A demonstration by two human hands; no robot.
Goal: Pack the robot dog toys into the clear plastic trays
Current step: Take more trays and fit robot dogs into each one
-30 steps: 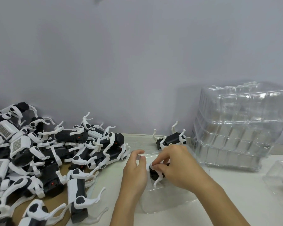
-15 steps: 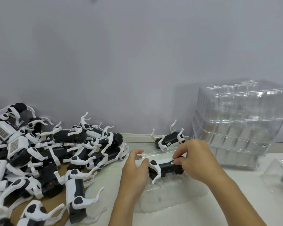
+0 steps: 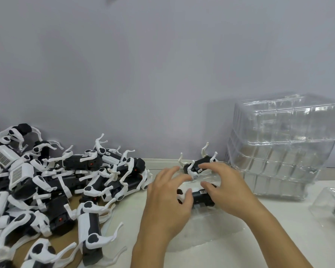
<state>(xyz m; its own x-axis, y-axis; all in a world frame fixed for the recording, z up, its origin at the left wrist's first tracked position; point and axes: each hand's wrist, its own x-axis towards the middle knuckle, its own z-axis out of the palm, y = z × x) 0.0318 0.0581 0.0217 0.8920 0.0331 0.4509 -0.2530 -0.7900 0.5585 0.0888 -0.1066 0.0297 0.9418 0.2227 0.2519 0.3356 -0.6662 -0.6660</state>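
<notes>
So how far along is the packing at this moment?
Early, by the look of it. In hand: both hands, left and right, are on one robot dog lying in the clear tray. Another dog lies just behind. Left: a big pile of loose dogs and a stack of empty-looking trays. No finished pack is clearly visible.

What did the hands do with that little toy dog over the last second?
The right hand turned the robot dog toy from upright to lying flat in the clear plastic tray, then loosened its pinch; its fingers now spread over the toy. The left hand let go of the tray edge and now presses the toy's white end. The toy pile, tray stack and the toy behind stayed put.
</notes>
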